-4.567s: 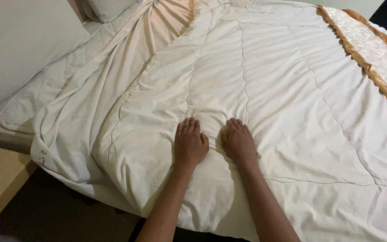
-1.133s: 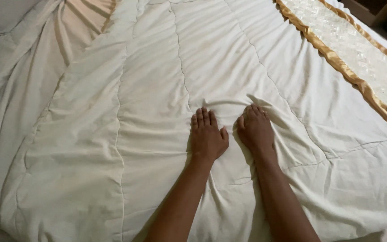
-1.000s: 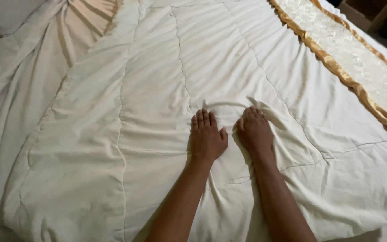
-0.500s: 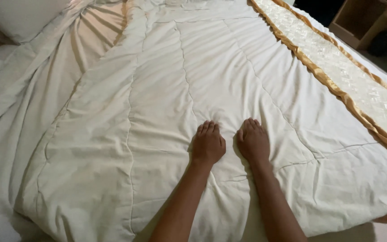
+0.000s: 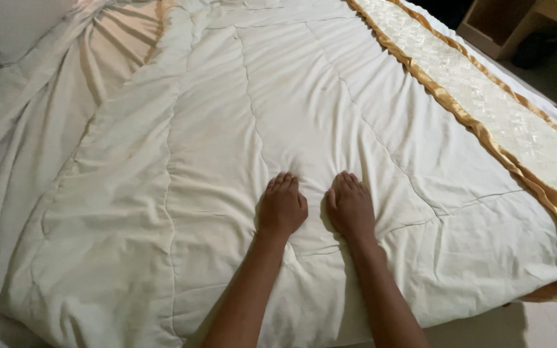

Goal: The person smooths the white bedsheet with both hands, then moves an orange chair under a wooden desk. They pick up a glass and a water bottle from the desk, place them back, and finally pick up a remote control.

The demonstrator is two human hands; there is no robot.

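Left hand (image 5: 282, 207) and right hand (image 5: 351, 207) flat on quilt (image 5: 227, 129).

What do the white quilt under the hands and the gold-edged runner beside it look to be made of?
The quilt looks like matte cotton or a cotton blend over soft filling: stitched channels, puffy panels, fine creases around both flat hands. The runner seems a shinier satin-like weave: its gold border glints, its pale centre has an embossed pattern.
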